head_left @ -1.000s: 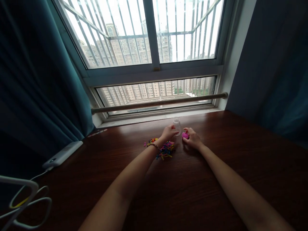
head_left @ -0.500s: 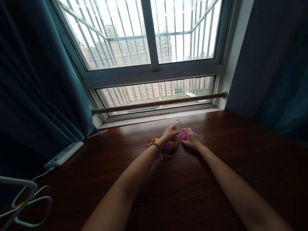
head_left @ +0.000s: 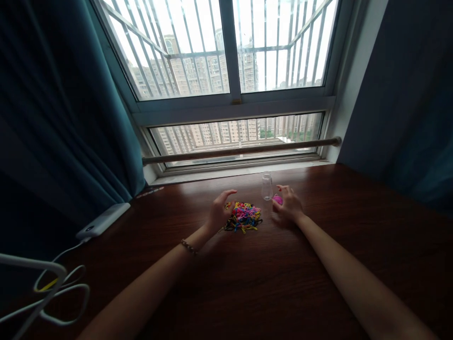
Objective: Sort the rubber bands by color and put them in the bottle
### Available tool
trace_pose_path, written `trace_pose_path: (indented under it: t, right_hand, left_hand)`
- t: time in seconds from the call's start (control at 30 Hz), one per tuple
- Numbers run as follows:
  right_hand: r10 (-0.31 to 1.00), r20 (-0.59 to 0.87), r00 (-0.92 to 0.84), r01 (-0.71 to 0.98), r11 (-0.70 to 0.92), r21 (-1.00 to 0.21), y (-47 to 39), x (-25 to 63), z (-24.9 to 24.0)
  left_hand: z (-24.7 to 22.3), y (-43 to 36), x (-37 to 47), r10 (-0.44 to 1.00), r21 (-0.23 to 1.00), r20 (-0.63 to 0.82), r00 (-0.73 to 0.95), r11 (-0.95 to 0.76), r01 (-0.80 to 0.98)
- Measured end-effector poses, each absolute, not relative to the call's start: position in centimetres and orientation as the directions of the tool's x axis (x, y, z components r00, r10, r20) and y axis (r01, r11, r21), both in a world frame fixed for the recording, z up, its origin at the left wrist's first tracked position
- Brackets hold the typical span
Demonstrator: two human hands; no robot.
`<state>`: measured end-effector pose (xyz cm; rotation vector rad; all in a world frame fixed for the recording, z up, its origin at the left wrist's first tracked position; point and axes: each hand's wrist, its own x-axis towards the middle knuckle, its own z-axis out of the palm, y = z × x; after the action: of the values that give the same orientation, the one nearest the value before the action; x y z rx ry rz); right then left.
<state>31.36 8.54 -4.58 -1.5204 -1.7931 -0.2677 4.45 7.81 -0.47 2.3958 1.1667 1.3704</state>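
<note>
A pile of small coloured rubber bands [head_left: 243,216] lies on the dark wooden table [head_left: 269,278]. My left hand [head_left: 220,210] hovers just left of the pile, fingers spread and holding nothing. A small clear bottle [head_left: 266,186] stands upright behind the pile, free of both hands. My right hand [head_left: 289,205] rests on the table to the right of the bottle, fingers curled around a small pink cap [head_left: 278,199].
A white power bank [head_left: 102,219] with a cable lies at the table's left edge beside a teal curtain [head_left: 67,118]. White hangers [head_left: 46,288] poke in at the bottom left. A barred window [head_left: 233,61] and a rail [head_left: 240,150] run along the far edge.
My left hand has let go of the bottle and drawn back to the left of the band pile, which now lies uncovered. The right hand still holds the pink cap.
</note>
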Motion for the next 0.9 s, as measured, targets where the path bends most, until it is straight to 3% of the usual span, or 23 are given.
trace_pose_path:
  t: [0.13, 0.3, 0.57, 0.9]
  right_hand:
    - [0.639, 0.765, 0.075, 0.900, 0.287, -0.329, 8.0, 30.8, -3.6]
    - [0.693, 0.721, -0.029, 0.841, 0.407, -0.357, 6.7, 27.5, -3.5]
    - [0.887, 0.449, -0.111, 0.685, 0.395, -0.612, 4.2, 24.3, -5.5]
    - [0.928, 0.344, -0.140, 0.671, 0.345, -0.656, 3.7, 25.5, -5.4]
  left_hand:
    - [-3.0, 6.6, -0.7, 0.721, 0.485, 0.656, 0.224, -0.630, 0.606]
    - [-4.7, 5.9, -2.9, 0.770, 0.519, 0.624, 0.131, -0.534, 0.668]
    - [-3.9, 5.5, -1.7, 0.701, 0.385, 0.585, 0.408, -0.682, 0.622]
    - [-3.7, 5.5, -1.8, 0.780, 0.361, 0.372, 0.502, -0.620, 0.697]
